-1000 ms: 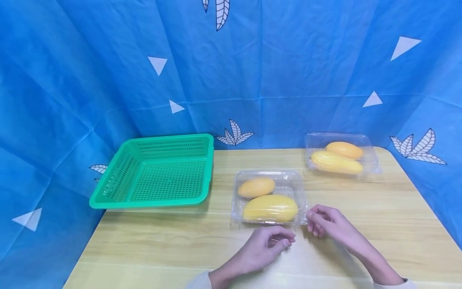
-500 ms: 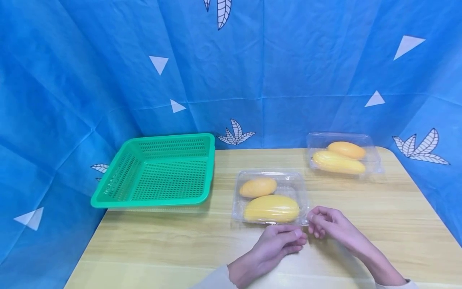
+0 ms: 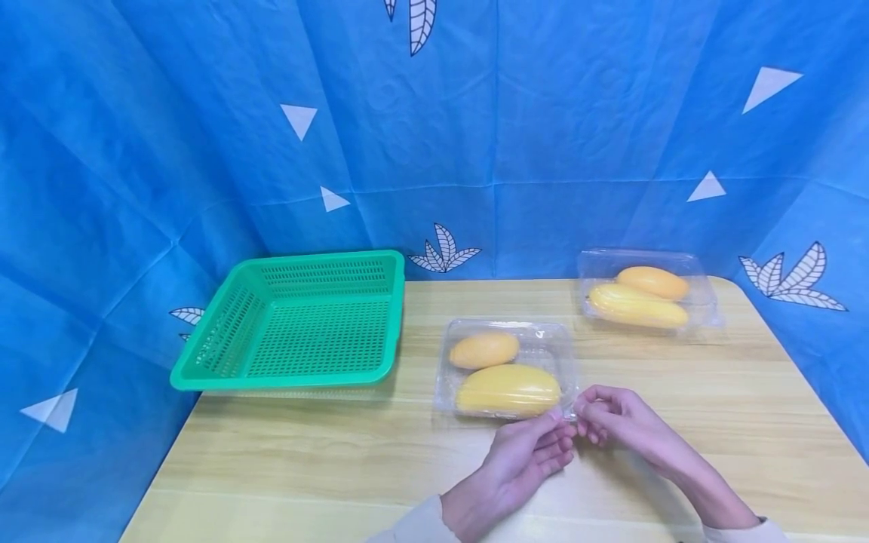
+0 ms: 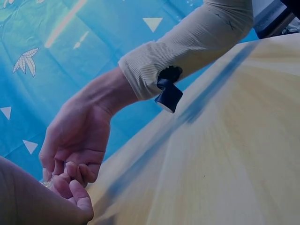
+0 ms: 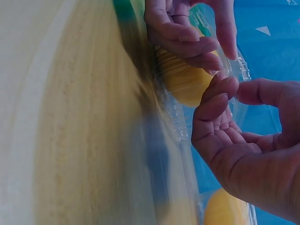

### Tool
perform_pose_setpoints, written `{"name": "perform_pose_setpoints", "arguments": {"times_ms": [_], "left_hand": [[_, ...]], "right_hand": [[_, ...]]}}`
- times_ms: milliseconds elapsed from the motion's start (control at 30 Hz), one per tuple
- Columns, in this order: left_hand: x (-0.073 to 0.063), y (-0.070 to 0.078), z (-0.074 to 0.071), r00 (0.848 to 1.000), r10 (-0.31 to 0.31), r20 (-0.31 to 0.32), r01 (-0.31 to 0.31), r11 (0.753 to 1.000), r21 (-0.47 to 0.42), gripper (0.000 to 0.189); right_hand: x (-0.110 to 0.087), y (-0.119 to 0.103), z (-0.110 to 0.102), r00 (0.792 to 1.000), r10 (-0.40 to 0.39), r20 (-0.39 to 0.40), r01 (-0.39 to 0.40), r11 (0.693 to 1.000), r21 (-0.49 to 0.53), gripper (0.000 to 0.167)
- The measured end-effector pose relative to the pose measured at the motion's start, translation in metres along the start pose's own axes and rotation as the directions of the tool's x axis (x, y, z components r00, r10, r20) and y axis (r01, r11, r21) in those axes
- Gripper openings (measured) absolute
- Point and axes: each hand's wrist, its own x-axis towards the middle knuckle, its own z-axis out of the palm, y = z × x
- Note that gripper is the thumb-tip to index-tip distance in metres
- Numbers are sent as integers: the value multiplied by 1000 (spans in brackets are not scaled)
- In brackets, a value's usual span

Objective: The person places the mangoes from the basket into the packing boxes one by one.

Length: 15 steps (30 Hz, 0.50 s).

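Note:
A clear plastic clamshell box (image 3: 553,347) sits at the middle of the table. Through its lid show an orange-yellow oval fruit (image 3: 484,351) and a larger yellow oblong fruit (image 3: 509,390). My right hand (image 3: 624,422) pinches the box's front right corner between thumb and forefinger, its other fingers curled. Just left of it, my left hand (image 3: 519,460) has its thumb over the front edge and its fingers below, holding the plastic rim. Both sets of fingertips come close together at that corner in the right wrist view, where my right hand (image 5: 243,136) covers part of the rim.
At the back right stands a second clear clamshell box (image 3: 699,294) with two yellow fruits. A green perforated basket (image 3: 319,339) is on the left of the wooden table (image 3: 305,467). Blue patterned cloth (image 3: 543,113) hangs behind and at the sides.
My left hand has moved right and slightly up to the box's front right corner, its thumb now over the edge. The right hand has stayed at the corner.

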Motion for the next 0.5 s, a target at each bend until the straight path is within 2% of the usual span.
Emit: {"name": "perform_pose_setpoints", "arguments": {"times_ms": [267,500], "left_hand": [[8,2,0,998,52,-43,-52,999,5,25],[20,6,2,989,110,-101,-109,994,12,23]], "right_hand": [[9,-1,-1,1000,-2,-28,2,1000,-14,29],[21,-3,-2,998,1,-67,-2,1000,-12,30]]}}
